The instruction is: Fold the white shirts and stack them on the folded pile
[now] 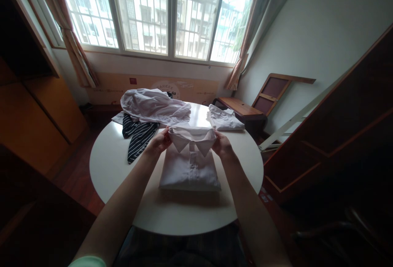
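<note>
A white collared shirt (pixel 190 171), folded into a rectangle, lies in front of me on the round white table (pixel 113 169). Its collar faces the window, with the buttoned placket showing down the middle. My left hand (pixel 161 139) is closed on the left end of the collar, fingers partly hidden behind the cloth. At the collar's right end my right hand (pixel 221 143) grips in the same way, its fingertips hidden too. The collar is held slightly raised between both hands.
A heap of pale crumpled clothes (pixel 153 105) sits at the table's back left, with black-and-white striped cloth (pixel 143 138) beneath it. Another folded white shirt (pixel 225 117) lies at the back right. Beyond stand a wooden bench (pixel 241 107) and a cardboard panel (pixel 116 87) below the window.
</note>
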{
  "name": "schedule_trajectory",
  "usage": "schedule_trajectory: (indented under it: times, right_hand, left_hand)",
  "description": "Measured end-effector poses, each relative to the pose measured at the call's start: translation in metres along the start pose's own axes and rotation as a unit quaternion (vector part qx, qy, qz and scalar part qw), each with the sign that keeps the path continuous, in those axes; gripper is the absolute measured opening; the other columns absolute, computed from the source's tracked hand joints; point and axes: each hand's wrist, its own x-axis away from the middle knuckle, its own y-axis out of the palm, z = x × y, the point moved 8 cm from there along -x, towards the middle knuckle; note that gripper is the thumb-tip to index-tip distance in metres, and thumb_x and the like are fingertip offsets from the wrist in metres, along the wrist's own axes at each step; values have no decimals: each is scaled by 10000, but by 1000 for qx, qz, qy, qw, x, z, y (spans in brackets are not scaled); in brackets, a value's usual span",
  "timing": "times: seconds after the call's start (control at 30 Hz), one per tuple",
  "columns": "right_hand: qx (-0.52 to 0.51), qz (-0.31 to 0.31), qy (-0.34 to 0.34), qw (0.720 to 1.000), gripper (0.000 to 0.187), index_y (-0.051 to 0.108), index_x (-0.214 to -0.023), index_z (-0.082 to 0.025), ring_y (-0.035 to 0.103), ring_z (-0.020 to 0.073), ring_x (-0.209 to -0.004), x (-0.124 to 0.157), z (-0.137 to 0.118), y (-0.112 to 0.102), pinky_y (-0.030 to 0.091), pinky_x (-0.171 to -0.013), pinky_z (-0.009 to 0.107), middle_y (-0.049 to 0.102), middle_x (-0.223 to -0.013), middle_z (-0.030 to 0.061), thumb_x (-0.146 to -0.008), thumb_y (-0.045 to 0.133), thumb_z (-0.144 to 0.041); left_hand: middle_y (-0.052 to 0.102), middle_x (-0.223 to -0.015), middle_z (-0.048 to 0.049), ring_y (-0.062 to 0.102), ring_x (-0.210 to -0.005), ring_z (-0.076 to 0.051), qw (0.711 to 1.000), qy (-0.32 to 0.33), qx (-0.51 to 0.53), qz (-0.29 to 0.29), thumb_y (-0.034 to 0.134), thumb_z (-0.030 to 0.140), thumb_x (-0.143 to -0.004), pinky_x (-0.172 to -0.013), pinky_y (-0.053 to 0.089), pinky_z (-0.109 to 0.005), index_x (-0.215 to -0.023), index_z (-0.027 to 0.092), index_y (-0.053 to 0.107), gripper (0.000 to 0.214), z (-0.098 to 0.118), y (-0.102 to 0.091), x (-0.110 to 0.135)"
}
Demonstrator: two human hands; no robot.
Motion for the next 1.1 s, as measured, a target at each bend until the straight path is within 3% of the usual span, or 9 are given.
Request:
schedule_trajectory:
  times: [0.13,0.27,0.5,0.67,0.83,1.1]
  right_hand:
    - [-74,-3,5,997,241,608,-705,-158,627,116,-560,2,-2,-1,540,-629,233,658,-581,-2,-845,412,-155]
    - [-75,-22,19,997,238,613,-697,-159,633,122,-571,2,1,1,537,-669,242,665,-590,3,-835,420,-166]
    - [-29,-49,70,996,213,633,-812,-139,665,168,-684,8,6,6,553,-685,292,704,-710,47,-813,543,-333]
    - [-50,-40,21,998,47,610,-735,-170,646,104,-580,5,-2,6,548,-597,186,685,-633,-13,-776,610,-193]
    - [-79,7,-13,997,107,601,-756,-181,645,90,-566,0,-5,-3,551,-544,163,681,-613,-24,-822,534,-129]
    - [-86,18,-16,996,174,594,-737,-194,629,84,-510,-7,-3,-10,556,-521,154,657,-557,-42,-827,486,-91]
  left_hand:
    - [602,-604,-11,554,-522,-74,999,-1,-13,-34,431,74,-858,-576,477,-178,-735,112,582,199,-2,4,-2]
    - [624,-634,-31,578,-549,-96,998,-15,-20,-59,456,63,-833,-582,489,-203,-762,96,594,159,-6,12,0]
    - [615,-553,-42,579,-485,-105,998,-66,-8,-18,462,202,-865,-503,484,-196,-696,94,591,238,-6,15,17]
    - [644,-601,-25,592,-518,-89,999,10,-36,-31,514,135,-827,-540,487,-178,-724,104,608,144,5,22,20]
    - [648,-625,-15,597,-558,-74,994,108,-30,-15,548,116,-809,-569,483,-161,-680,105,607,143,16,19,13]
    - [644,-629,-36,592,-534,-86,995,82,-49,4,545,145,-828,-535,490,-178,-721,79,606,139,11,14,14]
